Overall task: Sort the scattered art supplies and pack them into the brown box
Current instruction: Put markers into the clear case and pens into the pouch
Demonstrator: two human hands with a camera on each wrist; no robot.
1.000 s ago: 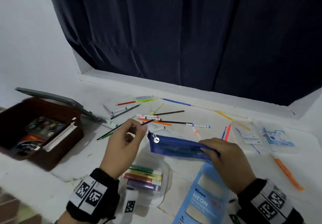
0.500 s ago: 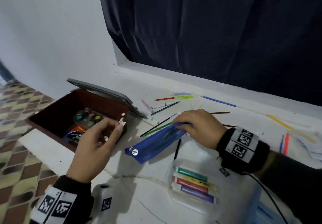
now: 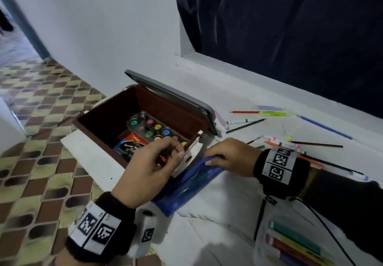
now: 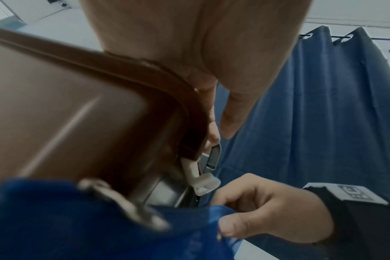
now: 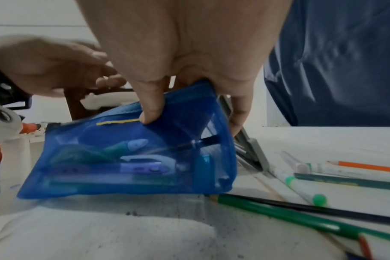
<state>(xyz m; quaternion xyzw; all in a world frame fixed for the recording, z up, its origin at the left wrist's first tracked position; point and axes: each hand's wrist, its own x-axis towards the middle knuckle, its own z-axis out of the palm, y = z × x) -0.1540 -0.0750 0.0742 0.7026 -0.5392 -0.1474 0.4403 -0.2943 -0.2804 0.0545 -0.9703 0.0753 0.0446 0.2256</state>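
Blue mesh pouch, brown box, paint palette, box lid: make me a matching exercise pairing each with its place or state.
Things:
1. blue mesh pouch
2. brown box
3. paint palette
4. grey lid

Places or states:
A. swung open behind the box
B. pinched by the right hand
C. lying inside the box
D. standing open at the ledge's end

Pairs: 1-B, 2-D, 3-C, 4-A

Right hand (image 5: 189,58): fills the top of the view, thumb and fingers pinching the top edge of a blue mesh pouch (image 5: 131,158).
Pouch: tilted, lower edge near the white surface (image 5: 122,234); pens and a brush show through it.
Left hand (image 5: 49,65): at upper left, fingers loosely curled, blurred.
Right side: green pencil (image 5: 278,212), green-capped marker (image 5: 301,188) and orange pencil (image 5: 367,165) lying on the surface.
Background: dark blue curtain (image 5: 336,61).
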